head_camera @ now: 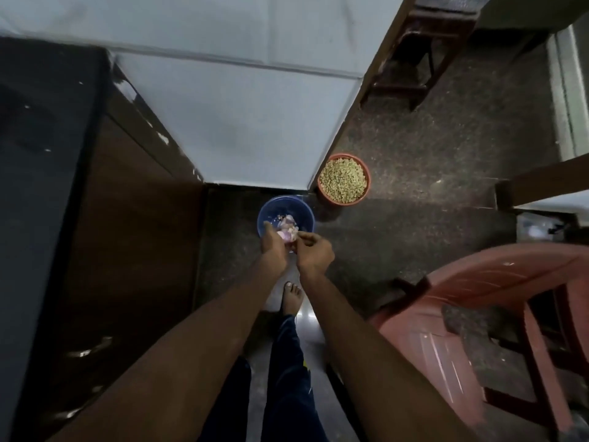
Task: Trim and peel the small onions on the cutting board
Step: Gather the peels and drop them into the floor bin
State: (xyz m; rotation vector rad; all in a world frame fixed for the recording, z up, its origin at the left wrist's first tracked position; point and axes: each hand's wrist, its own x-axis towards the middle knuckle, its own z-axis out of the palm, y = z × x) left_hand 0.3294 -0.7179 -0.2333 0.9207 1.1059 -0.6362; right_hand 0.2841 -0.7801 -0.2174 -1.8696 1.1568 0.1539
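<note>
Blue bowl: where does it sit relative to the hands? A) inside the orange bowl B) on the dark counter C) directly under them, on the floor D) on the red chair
C: the blue bowl stands on the floor with both the left hand and right hand just above its near rim, beside the orange bowl.

A lived-in home, by its look: speckled stone floor (414, 193), a red plastic chair (497, 314), a dark wooden cabinet (127, 234), an orange tub of pale grain (343, 179) beyond the fingers, a bare foot (291, 298).
</note>
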